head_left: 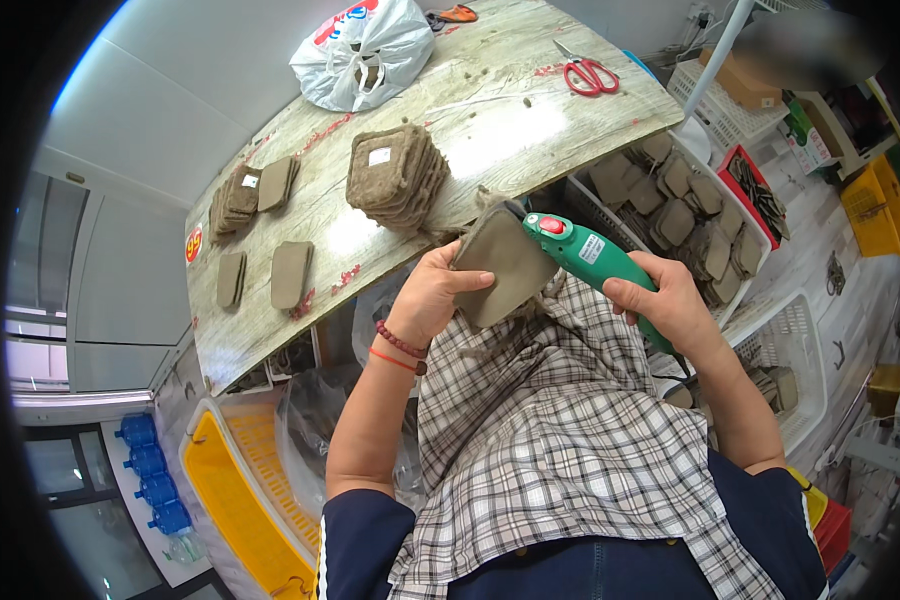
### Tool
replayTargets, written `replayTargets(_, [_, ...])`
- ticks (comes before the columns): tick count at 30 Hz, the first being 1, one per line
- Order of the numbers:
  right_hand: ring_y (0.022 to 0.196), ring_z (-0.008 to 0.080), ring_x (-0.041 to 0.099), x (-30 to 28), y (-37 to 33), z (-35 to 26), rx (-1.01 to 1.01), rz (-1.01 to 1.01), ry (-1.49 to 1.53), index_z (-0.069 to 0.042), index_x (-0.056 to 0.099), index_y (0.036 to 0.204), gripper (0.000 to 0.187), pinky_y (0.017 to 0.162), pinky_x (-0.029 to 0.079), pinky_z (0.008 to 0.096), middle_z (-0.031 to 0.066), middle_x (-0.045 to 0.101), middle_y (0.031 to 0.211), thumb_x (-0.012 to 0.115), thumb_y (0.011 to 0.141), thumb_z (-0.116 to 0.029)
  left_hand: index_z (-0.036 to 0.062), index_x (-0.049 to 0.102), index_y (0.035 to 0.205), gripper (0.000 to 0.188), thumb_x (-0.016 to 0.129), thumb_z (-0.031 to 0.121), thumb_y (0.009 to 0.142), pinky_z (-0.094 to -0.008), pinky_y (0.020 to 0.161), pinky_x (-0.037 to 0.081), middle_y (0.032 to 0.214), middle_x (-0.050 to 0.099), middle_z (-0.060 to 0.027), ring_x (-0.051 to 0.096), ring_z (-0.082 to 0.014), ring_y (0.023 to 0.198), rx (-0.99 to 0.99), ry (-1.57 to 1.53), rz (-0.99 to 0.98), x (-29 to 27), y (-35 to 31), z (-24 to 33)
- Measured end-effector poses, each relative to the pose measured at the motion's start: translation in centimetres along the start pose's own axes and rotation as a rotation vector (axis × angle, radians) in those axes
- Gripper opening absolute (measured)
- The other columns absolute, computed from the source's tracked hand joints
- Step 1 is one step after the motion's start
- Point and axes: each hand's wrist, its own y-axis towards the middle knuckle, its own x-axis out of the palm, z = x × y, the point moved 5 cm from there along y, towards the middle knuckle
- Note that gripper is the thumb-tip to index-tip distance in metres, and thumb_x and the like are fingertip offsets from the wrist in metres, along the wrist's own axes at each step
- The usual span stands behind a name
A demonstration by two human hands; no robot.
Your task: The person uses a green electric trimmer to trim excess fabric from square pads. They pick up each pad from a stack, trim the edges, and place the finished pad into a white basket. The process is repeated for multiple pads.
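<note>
My left hand point(430, 298) grips a brown rounded-square pad point(505, 262) over my lap, its thumb lying across the flat face. Wrapped around a green electric trimmer point(598, 256) with a red button, my right hand point(672, 305) holds the tool's dark head against the pad's upper right edge. Loose fuzz hangs from the pad's border. On the table just beyond stands a tall stack of fuzzy-edged brown pads point(395, 180). Smaller piles of pads sit to the left, among them a smooth-edged pile point(290, 275) near the front edge.
Red-handled scissors point(576, 66) and a white plastic bag point(360, 60) lie toward the back of the wooden table point(490, 125). At right, a white crate point(745, 205) holds many pads; another white basket point(805, 350) stands below it. A yellow basket point(220, 490) is at lower left.
</note>
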Motion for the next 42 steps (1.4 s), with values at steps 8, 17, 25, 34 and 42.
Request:
replayTargets(8, [0.059, 0.0068, 0.052, -0.4, 0.0, -0.1, 0.080, -0.121, -0.022, -0.001, 0.061, 0.089, 0.040, 0.053, 0.043, 0.0223, 0.0018, 0.057, 0.070, 0.070, 0.084, -0.040, 0.0005, 0.055, 0.114, 0.035, 0.063, -0.006, 0.081, -0.0272, 0.079, 0.051, 0.103, 0.064, -0.0060, 0.062, -0.0130, 0.089, 0.038, 0.328, 0.014, -2.4, -0.7, 2.4])
replayTargets(17, [0.063, 0.0073, 0.056, 0.1, -0.1, 0.9, 0.122, -0.199, -0.024, 0.000, 0.066, 0.097, 0.038, 0.055, 0.046, 0.0231, 0.0025, 0.061, 0.072, 0.072, 0.083, -0.035, 0.0020, 0.065, 0.093, 0.016, 0.072, 0.000, 0.078, -0.0280, 0.071, 0.054, 0.088, 0.069, -0.0062, 0.065, -0.0126, 0.077, 0.170, 0.112, 0.202, -4.7, -1.0, 2.9])
replayTargets(25, [0.061, 0.0060, 0.054, 1.7, -0.1, 0.7, 0.102, -0.191, -0.040, 0.000, 0.067, 0.095, 0.033, 0.054, 0.045, 0.0223, 0.0006, 0.060, 0.069, 0.072, 0.083, -0.030, -0.0016, 0.065, 0.098, 0.021, 0.071, -0.002, 0.078, -0.0277, 0.071, 0.055, 0.089, 0.070, -0.0086, 0.067, -0.0147, 0.075, 0.066, 0.248, 0.135, -3.2, -1.2, 2.5])
replayTargets(34, [0.061, 0.0066, 0.054, 3.4, 0.6, 0.5, 0.097, -0.219, -0.023, 0.000, 0.066, 0.094, 0.032, 0.054, 0.045, 0.0229, 0.0016, 0.060, 0.070, 0.071, 0.083, -0.030, -0.0027, 0.065, 0.098, 0.023, 0.072, -0.003, 0.076, -0.0275, 0.070, 0.055, 0.088, 0.069, -0.0080, 0.066, -0.0145, 0.075, -0.058, 0.338, 0.058, -2.3, -2.2, 2.4])
replayTargets(42, [0.061, 0.0067, 0.055, 6.1, 2.0, -0.4, 0.062, -0.291, -0.011, 0.000, 0.066, 0.093, 0.033, 0.054, 0.045, 0.0226, 0.0017, 0.061, 0.071, 0.071, 0.084, -0.031, -0.0020, 0.066, 0.096, 0.023, 0.074, -0.002, 0.074, -0.0271, 0.074, 0.053, 0.087, 0.069, -0.0065, 0.066, -0.0141, 0.075, -0.138, 0.382, 0.004, -3.1, -3.3, 1.9])
